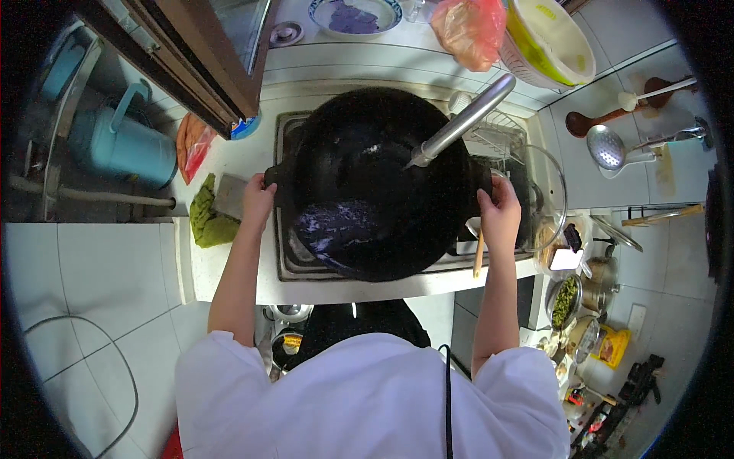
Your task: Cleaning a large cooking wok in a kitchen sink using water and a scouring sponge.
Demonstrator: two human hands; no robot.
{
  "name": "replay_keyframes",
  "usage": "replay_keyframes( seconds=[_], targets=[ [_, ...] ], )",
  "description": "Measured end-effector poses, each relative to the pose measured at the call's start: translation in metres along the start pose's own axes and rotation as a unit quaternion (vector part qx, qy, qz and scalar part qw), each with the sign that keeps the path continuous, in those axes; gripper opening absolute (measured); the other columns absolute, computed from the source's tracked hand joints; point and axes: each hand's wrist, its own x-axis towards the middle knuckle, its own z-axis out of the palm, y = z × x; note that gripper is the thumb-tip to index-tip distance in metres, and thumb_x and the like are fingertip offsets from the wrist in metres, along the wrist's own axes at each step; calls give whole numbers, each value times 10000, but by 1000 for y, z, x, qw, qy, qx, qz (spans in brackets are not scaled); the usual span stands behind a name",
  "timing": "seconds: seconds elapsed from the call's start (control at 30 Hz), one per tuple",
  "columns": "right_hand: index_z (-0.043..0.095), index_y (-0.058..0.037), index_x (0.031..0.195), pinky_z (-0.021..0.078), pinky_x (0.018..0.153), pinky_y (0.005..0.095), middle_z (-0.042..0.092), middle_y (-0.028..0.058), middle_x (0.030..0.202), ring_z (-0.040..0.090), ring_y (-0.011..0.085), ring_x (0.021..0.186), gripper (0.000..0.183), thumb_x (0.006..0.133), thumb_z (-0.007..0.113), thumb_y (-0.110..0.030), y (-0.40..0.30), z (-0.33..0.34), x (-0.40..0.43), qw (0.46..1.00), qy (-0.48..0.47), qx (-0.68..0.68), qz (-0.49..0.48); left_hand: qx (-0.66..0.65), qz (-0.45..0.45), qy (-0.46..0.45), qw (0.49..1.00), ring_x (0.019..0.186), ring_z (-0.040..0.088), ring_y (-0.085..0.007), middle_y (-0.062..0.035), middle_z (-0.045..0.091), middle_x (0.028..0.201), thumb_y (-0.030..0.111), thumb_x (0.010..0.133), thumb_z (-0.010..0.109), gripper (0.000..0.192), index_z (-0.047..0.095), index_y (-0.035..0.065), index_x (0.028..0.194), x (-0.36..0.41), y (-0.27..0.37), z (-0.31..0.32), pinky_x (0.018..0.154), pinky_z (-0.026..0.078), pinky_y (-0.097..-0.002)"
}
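A large black wok (378, 183) fills the middle of the view, above a stainless steel sink (287, 261) set in a white counter. My left hand (259, 198) grips the wok's left handle, fingers curled around it. On the opposite side, my right hand (500, 209) has the right handle between thumb and fingers. A metal faucet spout (473, 117) reaches in from the upper right, its end over the wok's interior. Wet-looking glare shows on the wok's lower left inner wall. Below my right hand, a wooden-handled utensil (479, 255) lies partly hidden.
Left of the sink lie a green cloth (209, 221) and a grey block (230, 196). A brown window frame (229, 74) juts in above. A glass lid (559, 195) and wire rack (496, 132) stand at right. A skimmer (606, 148) hangs on the wall.
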Motion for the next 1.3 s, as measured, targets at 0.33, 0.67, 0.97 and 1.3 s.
replay_keyframes(
  seconds=[0.33,0.67,0.97,1.3],
  targets=[
    [534,34,967,435,606,273,588,92,754,547,154,676,270,729,621,-60,122,26,-27,978,-65,54,193,242,8,-48,969,879,577,-282,-170,601,962,110,767,563,350,511,-8,1092,8,29,0,755,435,-350],
    [510,-10,1080,429,764,371,592,154,916,568,304,853,362,737,571,-112,182,94,-47,972,-64,-85,208,334,3,-6,943,924,555,-350,-193,582,991,120,784,513,308,497,44,1082,2,67,5,782,430,-402],
    [510,4,1057,442,756,381,598,170,917,576,312,859,337,735,545,-89,184,108,-80,961,-84,-99,246,382,53,8,923,919,534,-371,-184,573,996,89,779,464,268,516,33,1036,52,50,36,753,429,-447],
    [514,22,1054,462,716,381,604,186,894,583,334,839,368,704,566,-80,210,130,-102,936,-100,-95,323,489,48,-50,869,954,547,-322,-162,544,1068,39,783,493,318,484,14,1100,99,48,84,764,465,-401]
  ],
)
